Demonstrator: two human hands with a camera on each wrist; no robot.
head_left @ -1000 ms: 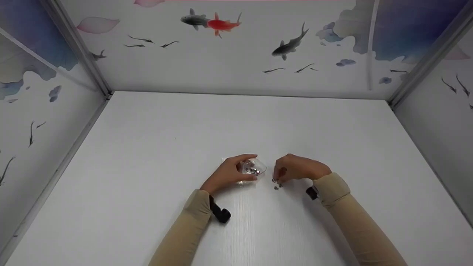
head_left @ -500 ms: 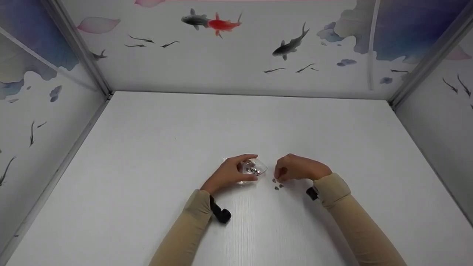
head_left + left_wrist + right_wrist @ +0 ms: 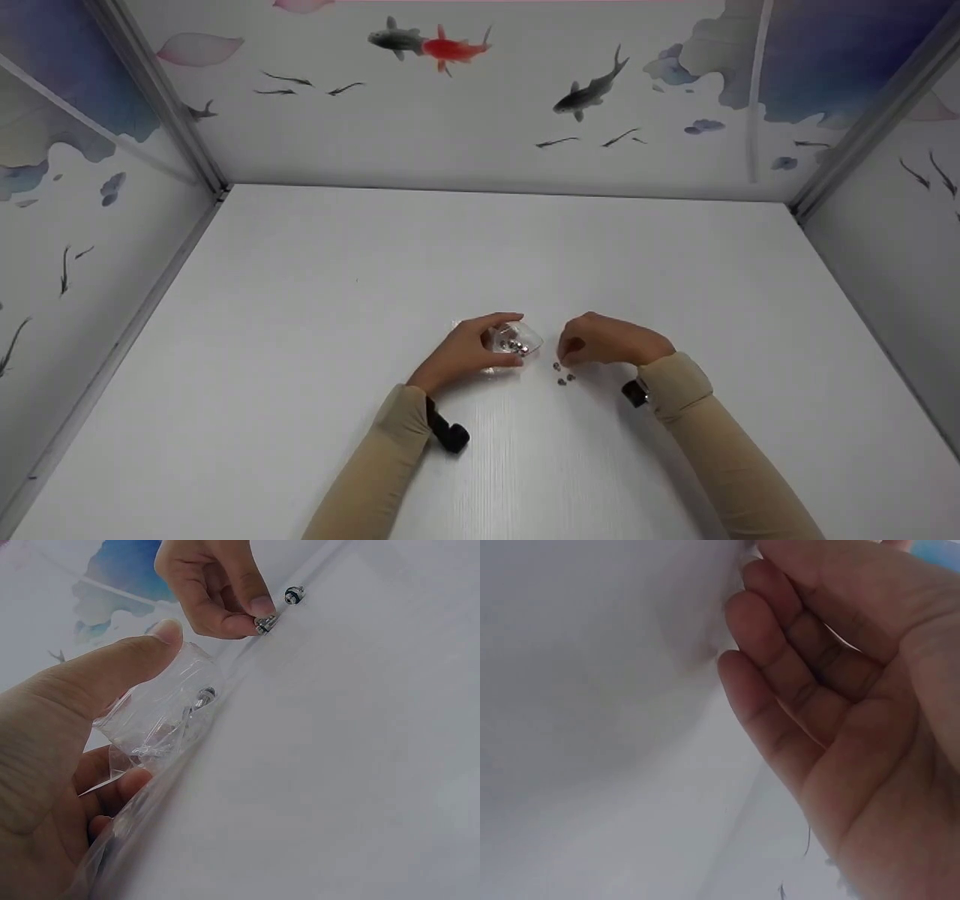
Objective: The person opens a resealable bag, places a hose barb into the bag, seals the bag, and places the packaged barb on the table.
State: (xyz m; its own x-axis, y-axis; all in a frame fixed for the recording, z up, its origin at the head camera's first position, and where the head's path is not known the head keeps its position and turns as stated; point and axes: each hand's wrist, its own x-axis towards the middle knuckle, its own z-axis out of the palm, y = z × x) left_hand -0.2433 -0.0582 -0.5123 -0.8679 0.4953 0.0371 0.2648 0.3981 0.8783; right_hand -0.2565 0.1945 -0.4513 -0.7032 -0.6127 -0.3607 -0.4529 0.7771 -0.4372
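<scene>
the handling of the small metal parts looks partway through, because they lie in two places at once. a cluster of shiny parts (image 3: 515, 347) sits inside the clear plastic bag (image 3: 154, 716), too crowded and small to count, while three loose parts (image 3: 562, 382) show close together on the white table (image 3: 480, 255), just beside the right hand (image 3: 604, 339). so at least that much is out on the table, and a fair share is in the bag; neither place holds everything. the left hand (image 3: 463, 349) grips the bag, thumb along one side and fingers curled round the other, with the mouth turned toward the right hand and apparently spread wide enough to pass a part through. the right hand's thumb and forefinger are drawn together, and the left wrist view shows one metal part (image 3: 264, 624) at their tips, which i judge to be pinched; i cannot tell whether it is also one of the three seen from above. the right wrist view shows the other fingers loosely bent and leaves the pinch out of sight. that part is near the tabletop, well outside the bag, so its own transfer seems unfinished.
</scene>
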